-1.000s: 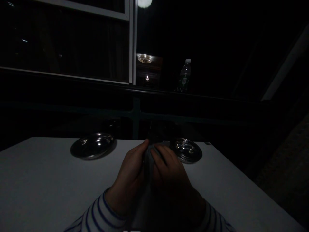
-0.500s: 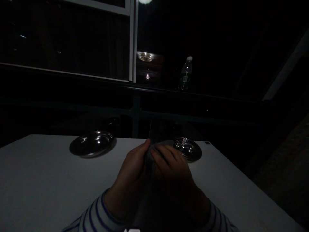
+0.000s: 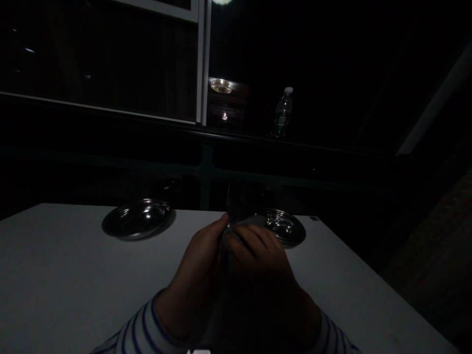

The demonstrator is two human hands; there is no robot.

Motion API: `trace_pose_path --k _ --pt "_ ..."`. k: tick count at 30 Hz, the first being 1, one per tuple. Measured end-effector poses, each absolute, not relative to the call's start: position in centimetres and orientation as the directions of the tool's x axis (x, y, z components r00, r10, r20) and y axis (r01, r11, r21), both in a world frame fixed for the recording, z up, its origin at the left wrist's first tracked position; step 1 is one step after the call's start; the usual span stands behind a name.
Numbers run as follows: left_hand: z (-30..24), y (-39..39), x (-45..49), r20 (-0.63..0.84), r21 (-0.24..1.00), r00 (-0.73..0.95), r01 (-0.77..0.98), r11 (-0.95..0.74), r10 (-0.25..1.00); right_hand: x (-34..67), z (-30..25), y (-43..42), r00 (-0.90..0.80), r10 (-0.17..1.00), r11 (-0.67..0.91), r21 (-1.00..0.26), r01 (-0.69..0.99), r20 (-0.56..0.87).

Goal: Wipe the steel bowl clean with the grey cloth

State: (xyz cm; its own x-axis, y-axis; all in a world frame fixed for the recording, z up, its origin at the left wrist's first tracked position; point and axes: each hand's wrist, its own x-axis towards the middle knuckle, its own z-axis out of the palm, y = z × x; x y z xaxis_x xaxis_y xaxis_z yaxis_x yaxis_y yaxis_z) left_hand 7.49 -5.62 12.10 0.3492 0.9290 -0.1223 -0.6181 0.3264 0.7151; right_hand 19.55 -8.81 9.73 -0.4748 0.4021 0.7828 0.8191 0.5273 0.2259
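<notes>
My right hand (image 3: 263,258) is closed, its bent fingers pressing a grey cloth (image 3: 259,220) that shows above the knuckles and between the hands. My left hand (image 3: 197,263) is curled close beside it, thumb pointing up along the cloth. Whatever lies inside the left hand is too dark to make out. Both hands are above the white table (image 3: 66,275), near its middle. A shallow steel dish (image 3: 137,220) rests to the left of them. Another steel dish (image 3: 285,228) stands just behind the right hand, which partly hides it.
Behind the table, a clear plastic bottle (image 3: 282,113) with a white cap and green label stands on a dark ledge. A white window frame (image 3: 202,64) rises to its left. The room is very dark, and the table's right edge runs diagonally towards me.
The right fingers have shifted slightly down and left over the cloth. Both hands stay together. The whole view has drifted a little, with the dishes appearing slightly farther left.
</notes>
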Motion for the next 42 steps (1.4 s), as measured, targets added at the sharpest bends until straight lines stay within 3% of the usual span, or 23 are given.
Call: trace_pose_path --k 5,12,19,25,31,37,42 --pt "13.4 -5.7 6.7 -0.166 0.722 0.337 -0.599 0.347 0.927 19.4 9.1 -8.7 -0.585 0.328 0.623 0.296 0.724 0.741" --pt "12.6 -6.0 7.2 -0.108 0.752 0.342 -0.586 0.302 0.933 20.2 9.7 -8.5 -0.405 0.405 0.527 0.152 0.836 0.82" --pt "12.9 -5.6 6.7 -0.126 0.744 0.299 -0.603 0.289 0.946 20.0 9.3 -8.6 -0.542 0.323 0.616 0.262 0.742 0.775" --pt "12.9 -5.8 7.0 -0.145 0.739 0.344 -0.585 0.333 0.928 20.6 9.6 -8.5 -0.407 0.378 0.546 0.155 0.824 0.831" --pt "13.2 -5.5 6.5 -0.098 0.714 0.293 -0.645 0.272 0.951 20.2 9.2 -8.6 -0.561 0.266 0.651 0.282 0.704 0.784" --pt "12.9 -5.6 7.0 -0.13 0.7 0.358 -0.627 0.341 0.925 20.6 9.8 -8.4 -0.389 0.335 0.521 0.175 0.835 0.858" --pt "13.1 -5.4 6.3 -0.102 0.708 0.28 -0.653 0.267 0.955 20.6 9.5 -8.6 -0.476 0.35 0.604 0.195 0.773 0.807"
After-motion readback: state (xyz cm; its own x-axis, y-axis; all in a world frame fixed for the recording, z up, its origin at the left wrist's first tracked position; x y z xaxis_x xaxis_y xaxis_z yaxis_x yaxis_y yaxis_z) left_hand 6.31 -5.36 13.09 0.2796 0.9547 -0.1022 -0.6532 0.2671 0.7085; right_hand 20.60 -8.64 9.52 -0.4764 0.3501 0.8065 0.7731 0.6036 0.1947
